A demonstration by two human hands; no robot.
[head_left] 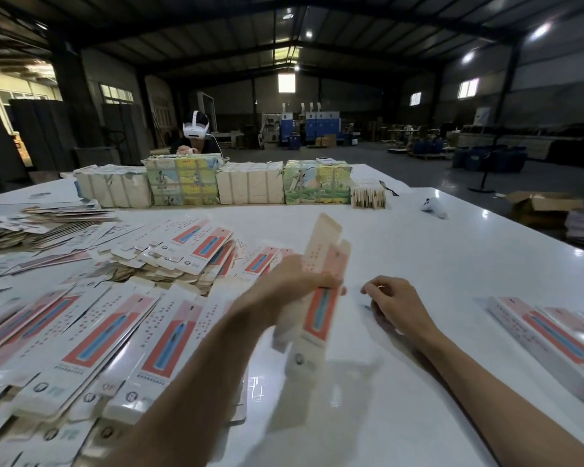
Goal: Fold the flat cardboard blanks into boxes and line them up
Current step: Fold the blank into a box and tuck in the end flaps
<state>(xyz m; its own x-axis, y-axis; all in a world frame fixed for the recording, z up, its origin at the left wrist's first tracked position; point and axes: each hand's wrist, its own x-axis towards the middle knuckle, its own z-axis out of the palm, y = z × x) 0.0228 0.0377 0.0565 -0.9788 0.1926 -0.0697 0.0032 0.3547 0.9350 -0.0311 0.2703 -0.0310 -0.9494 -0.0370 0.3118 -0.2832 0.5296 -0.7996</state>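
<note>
My left hand (297,281) grips a long narrow cardboard blank (319,308) around its middle and holds it nearly upright above the white table (402,251). The blank is white and pink with a red and blue strip, and it is blurred from motion. My right hand (395,303) hovers just right of it, fingers loosely curled, holding nothing. Folded boxes (553,335) of the same print lie side by side at the right edge. Flat blanks (91,345) lie in overlapping rows at the lower left, with a loose heap (196,254) behind them.
Bundled packs of cardboard (213,183) form a wall across the far side of the table. A person wearing a white headset (196,128) sits behind them. A white controller (434,207) lies at the far right. An open carton (543,205) sits on the floor beyond.
</note>
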